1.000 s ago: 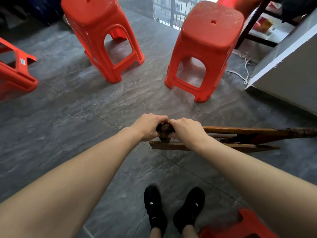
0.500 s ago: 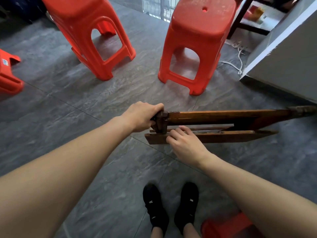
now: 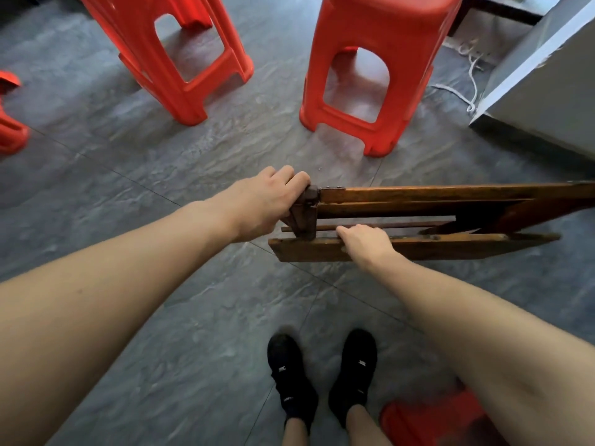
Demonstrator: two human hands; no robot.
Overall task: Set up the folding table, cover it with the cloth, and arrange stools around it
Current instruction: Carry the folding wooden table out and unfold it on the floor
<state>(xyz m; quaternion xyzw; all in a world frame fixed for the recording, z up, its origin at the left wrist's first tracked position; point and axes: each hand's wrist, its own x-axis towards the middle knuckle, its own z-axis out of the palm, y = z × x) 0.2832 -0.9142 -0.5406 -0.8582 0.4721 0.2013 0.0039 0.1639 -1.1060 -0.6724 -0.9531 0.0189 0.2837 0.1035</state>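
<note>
A folded brown wooden table [image 3: 450,194] stands on edge over the grey tiled floor, running off to the right. My left hand [image 3: 270,201] grips its dark corner post at the near end. My right hand [image 3: 367,243] curls its fingers over the nearer wooden panel [image 3: 467,249], which has swung apart from the far panel, leaving a gap with a thin rail in it. Two red plastic stools stand upright beyond, one at the upper left [image 3: 180,59] and one at the upper middle [image 3: 370,69]. No cloth is in view.
Part of another red stool [image 3: 9,123] shows at the left edge and a red stool [image 3: 431,420] sits by my right foot. A grey cabinet [image 3: 547,78] stands at the right with a white cable [image 3: 470,88] beside it. My black shoes [image 3: 322,375] are below.
My right hand left the corner post and took the nearer panel, which has opened away from the far one. The view tilted down and closer to the stools.
</note>
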